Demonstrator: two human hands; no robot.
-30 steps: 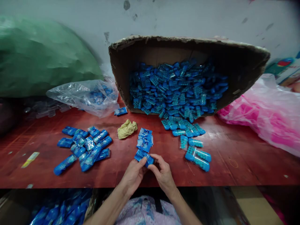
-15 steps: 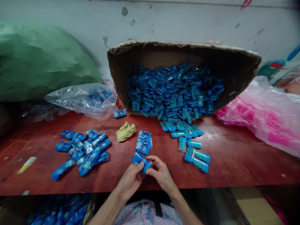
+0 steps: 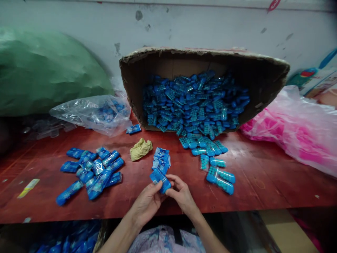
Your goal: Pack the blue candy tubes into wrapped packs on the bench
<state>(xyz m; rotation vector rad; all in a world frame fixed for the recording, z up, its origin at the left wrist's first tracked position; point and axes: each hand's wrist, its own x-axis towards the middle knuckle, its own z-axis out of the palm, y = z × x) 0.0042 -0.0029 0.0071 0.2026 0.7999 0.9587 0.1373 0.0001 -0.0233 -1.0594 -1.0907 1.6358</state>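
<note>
Head view: both hands' fingers (image 3: 159, 187) pinched on blue packet (image 3: 160, 180).

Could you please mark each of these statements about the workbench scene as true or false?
1. Both hands hold one blue packet between them. True: the left hand and the right hand pinch the blue packet.
2. The cardboard box stands upright with its flaps closed. False: it lies tipped on its side, open toward the person, with blue tubes spilling onto the red table.
3. A crumpled yellowish cloth lies on the table. True.
4. The pink plastic bag is left of the box. False: it lies to the right.
5. A pile of wrapped packets lies to the left of the hands. True.
</note>
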